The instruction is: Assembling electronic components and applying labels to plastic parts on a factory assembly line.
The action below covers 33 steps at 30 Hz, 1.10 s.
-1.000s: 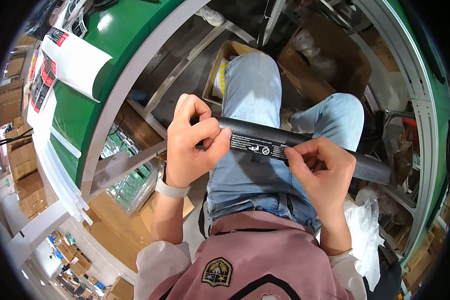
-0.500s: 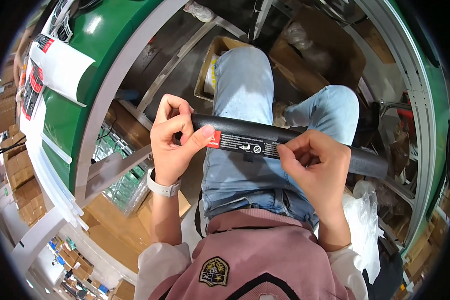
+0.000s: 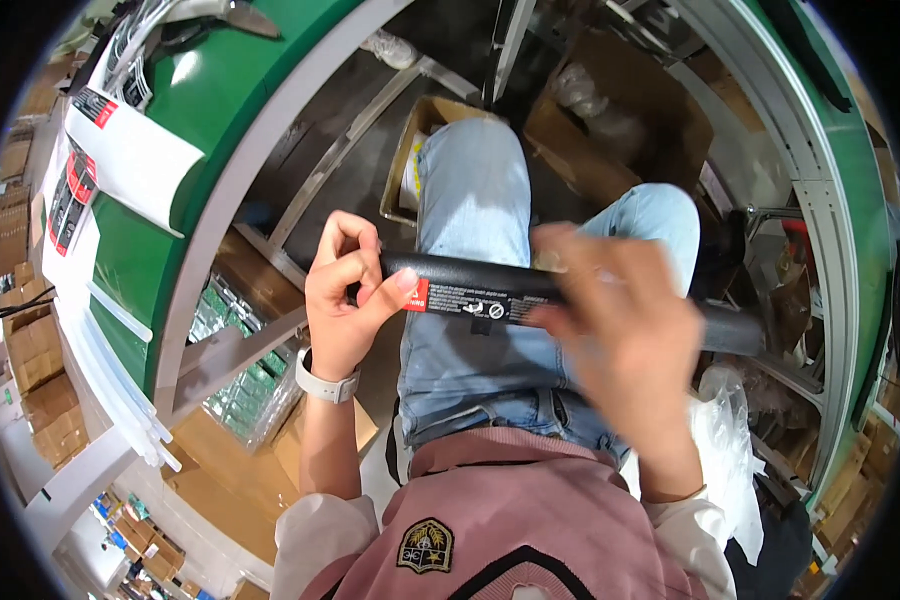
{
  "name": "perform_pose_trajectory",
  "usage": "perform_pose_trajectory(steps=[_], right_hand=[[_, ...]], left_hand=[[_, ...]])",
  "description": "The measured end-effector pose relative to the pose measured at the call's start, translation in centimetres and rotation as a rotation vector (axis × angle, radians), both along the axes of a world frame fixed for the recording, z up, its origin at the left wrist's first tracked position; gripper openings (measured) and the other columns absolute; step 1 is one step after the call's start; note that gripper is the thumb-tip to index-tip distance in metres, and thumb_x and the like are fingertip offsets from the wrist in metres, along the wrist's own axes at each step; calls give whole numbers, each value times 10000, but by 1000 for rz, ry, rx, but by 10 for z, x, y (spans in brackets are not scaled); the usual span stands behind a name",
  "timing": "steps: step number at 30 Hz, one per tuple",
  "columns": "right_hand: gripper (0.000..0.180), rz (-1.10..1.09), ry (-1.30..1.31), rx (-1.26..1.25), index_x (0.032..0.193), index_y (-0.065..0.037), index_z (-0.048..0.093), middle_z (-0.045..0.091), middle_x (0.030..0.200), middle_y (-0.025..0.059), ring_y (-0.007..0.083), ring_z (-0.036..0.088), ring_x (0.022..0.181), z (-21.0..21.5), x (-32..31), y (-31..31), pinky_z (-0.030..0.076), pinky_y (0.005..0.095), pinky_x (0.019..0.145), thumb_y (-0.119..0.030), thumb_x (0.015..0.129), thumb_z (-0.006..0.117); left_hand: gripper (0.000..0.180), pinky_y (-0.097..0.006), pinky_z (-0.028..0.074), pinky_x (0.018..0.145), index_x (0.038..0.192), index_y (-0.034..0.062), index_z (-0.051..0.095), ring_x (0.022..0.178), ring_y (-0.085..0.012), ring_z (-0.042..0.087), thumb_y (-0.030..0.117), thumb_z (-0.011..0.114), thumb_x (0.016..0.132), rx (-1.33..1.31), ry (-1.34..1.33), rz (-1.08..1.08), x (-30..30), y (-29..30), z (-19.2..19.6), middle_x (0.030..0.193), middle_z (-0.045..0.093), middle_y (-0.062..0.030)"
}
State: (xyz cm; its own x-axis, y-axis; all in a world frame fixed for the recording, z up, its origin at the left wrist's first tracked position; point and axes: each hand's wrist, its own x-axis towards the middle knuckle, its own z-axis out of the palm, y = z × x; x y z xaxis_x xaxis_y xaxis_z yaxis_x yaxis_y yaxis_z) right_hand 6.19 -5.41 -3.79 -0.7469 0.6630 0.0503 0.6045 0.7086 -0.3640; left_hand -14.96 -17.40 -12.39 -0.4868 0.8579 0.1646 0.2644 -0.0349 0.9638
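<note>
A long black tube (image 3: 470, 269) lies crosswise above my jeans-clad thighs, sloping slightly down to the right. On its side facing me is a black warning label (image 3: 490, 307) with a red patch at its left end and small white print and symbols. My left hand (image 3: 344, 292) grips the tube's left end, thumb pressed on the red patch and fingers curled behind. Over the tube's right half is my right hand (image 3: 638, 335), smeared by motion. Its fingers are near the label's right end, and whether they touch it cannot be made out.
On the green table (image 3: 235, 75) at the left lie white backing sheets (image 3: 145, 150) with red-and-black labels and translucent strips (image 3: 120, 375). Below, between metal frame bars, stand cardboard boxes (image 3: 610, 120). White plastic bagging (image 3: 715, 430) sits beside my right forearm. Another green table edges the right.
My right hand, pinched at the label's right end before, is now blurred and its fingers reach farther up over the tube. My left hand keeps its hold. The view has shifted slightly.
</note>
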Motion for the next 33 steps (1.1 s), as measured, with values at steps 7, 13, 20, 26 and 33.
perform_pose_trajectory(steps=[7, 13, 20, 26, 33], right_hand=[[513, 157, -32, 50, 1268, -139, 618, 646, 1239, 38, 273, 567, 1235, -1, 56, 17, 448, 487, 970, -243, 781, 740], [279, -48, 458, 447, 1067, -58, 673, 695, 850, 130, 313, 686, 765, 38, 117, 165, 549, 372, 674, -150, 810, 731], [529, -451, -137, 833, 1229, -65, 540, 587, 1223, 136, 295, 541, 1199, 24, 94, 382, 405, 477, 1021, -291, 795, 739], [369, -156, 46, 862, 704, -62, 620, 664, 715, 114, 301, 668, 662, 51, 93, 384, 536, 406, 618, -402, 764, 750], [439, -508, 717, 843, 755, -27, 626, 640, 695, 165, 350, 635, 638, 184, 163, 312, 478, 424, 569, -449, 840, 716]], left_hand=[[254, -333, 445, 780, 838, 18, 531, 824, -252, 531, 161, 730, 770, 57, 36, -18, -2, 9, -3, 936, 533, -124], [421, -386, 522, 864, 1099, 11, 646, 1009, -355, 656, -78, 580, 693, -114, 437, -347, -7, 8, 35, 1096, 665, -181], [241, -311, 527, 780, 906, -12, 700, 861, -235, 721, -108, 576, 722, -154, 302, 31, -14, -16, -8, 877, 727, -157], [91, -242, 473, 676, 860, -24, 628, 742, -94, 580, 36, 616, 927, -232, -139, 315, -30, -77, 5, 777, 626, -22], [226, -292, 521, 713, 972, 10, 675, 736, -173, 652, 85, 611, 768, -206, -461, 238, -6, 30, 101, 840, 675, -41]])
